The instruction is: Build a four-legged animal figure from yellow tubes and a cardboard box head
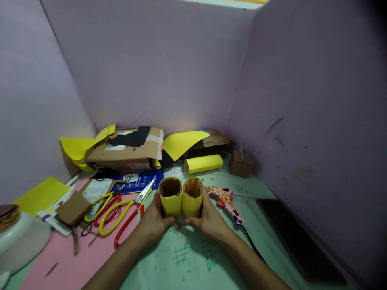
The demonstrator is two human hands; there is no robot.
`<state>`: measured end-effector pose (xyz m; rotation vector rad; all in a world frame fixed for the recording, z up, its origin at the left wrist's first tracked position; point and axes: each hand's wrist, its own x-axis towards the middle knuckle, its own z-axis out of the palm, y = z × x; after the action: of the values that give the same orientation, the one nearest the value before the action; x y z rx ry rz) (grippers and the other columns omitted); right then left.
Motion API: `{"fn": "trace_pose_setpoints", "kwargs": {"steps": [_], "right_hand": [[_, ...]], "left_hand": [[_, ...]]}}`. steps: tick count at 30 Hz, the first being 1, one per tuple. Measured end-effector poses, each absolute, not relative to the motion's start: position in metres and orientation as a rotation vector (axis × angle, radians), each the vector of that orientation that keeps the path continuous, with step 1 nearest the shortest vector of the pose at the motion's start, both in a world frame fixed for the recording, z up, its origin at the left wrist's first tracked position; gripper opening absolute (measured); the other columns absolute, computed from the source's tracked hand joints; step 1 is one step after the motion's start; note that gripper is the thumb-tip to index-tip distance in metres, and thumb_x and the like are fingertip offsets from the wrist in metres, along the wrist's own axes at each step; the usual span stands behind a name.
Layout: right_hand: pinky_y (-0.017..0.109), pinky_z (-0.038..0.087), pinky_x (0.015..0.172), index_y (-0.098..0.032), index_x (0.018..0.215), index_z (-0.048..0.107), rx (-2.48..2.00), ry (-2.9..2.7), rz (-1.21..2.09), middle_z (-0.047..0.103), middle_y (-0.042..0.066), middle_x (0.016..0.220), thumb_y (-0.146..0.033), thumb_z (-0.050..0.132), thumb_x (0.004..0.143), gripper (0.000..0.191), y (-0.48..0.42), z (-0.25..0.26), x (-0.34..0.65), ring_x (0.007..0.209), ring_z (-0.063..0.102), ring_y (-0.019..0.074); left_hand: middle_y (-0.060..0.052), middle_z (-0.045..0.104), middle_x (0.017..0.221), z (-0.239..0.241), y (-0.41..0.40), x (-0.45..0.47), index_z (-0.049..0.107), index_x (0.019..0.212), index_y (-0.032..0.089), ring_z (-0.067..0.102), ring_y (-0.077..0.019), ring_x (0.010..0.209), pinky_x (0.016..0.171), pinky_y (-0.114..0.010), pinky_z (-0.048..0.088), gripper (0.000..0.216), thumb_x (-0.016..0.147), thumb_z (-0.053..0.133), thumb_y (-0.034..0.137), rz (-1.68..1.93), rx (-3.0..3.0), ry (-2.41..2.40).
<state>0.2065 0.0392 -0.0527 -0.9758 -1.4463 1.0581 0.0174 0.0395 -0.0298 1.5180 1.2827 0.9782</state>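
Observation:
Two short cardboard tubes wrapped in yellow paper stand side by side, touching, on the green table. My left hand [154,223] is closed round the left tube [171,198]. My right hand [208,220] is closed round the right tube [192,197]. Both tubes are upright with their open tops facing me, and the hands press them together.
Two pairs of scissors [121,209] lie on a pink sheet [75,257] at the left. A patterned glue gun [226,199] lies at the right, with a dark tablet [296,237] beyond. A yellow paper roll [203,164], cardboard boxes [127,150] and yellow sheets sit behind. A white bowl [18,241] is far left.

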Motion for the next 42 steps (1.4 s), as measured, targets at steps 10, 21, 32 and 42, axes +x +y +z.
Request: {"fn": "trace_pose_setpoints", "kwargs": {"steps": [10,21,32,42], "right_hand": [[0.047,0.041,0.107,-0.027,0.128,0.054,-0.92,-1.424,1.064,0.06,0.007,0.128,-0.009,0.071,0.063,0.07,0.043,-0.058,0.207,0.121,0.055,0.0295],[0.038,0.048,0.095,-0.02,0.125,0.052,-0.943,-1.396,1.121,0.065,0.007,0.121,-0.01,0.068,0.063,0.065,0.042,-0.053,0.206,0.109,0.061,0.0251],[0.042,0.048,0.084,-0.017,0.109,0.055,-1.316,-1.532,0.481,0.057,0.008,0.103,-0.009,0.074,0.056,0.057,0.025,-0.027,0.193,0.096,0.056,0.0277],[0.049,0.047,0.09,-0.02,0.112,0.054,-1.225,-1.612,0.735,0.056,0.011,0.113,-0.028,0.077,0.061,0.055,0.001,-0.02,0.181,0.105,0.054,0.0322]], "left_hand": [[-0.014,0.073,0.111,-0.033,0.045,0.011,0.059,0.112,0.014,0.066,-0.0333,0.105,0.09,-0.046,0.052,0.054,0.06,0.073,0.017,0.968,1.508,1.328],[-0.013,0.074,0.104,-0.028,0.041,0.016,0.062,0.108,0.015,0.068,-0.0329,0.099,0.087,-0.045,0.055,0.054,0.058,0.078,0.026,0.98,1.504,1.324],[-0.025,0.051,0.142,-0.013,0.064,0.008,0.049,0.133,0.009,0.041,-0.04,0.138,0.112,-0.059,0.032,0.07,0.076,0.058,0.049,1.265,1.691,1.749],[-0.015,0.064,0.129,-0.001,0.015,0.032,0.04,0.145,0.019,0.059,-0.034,0.119,0.094,-0.04,0.052,0.093,0.066,0.081,0.047,1.147,1.193,1.064]]}}
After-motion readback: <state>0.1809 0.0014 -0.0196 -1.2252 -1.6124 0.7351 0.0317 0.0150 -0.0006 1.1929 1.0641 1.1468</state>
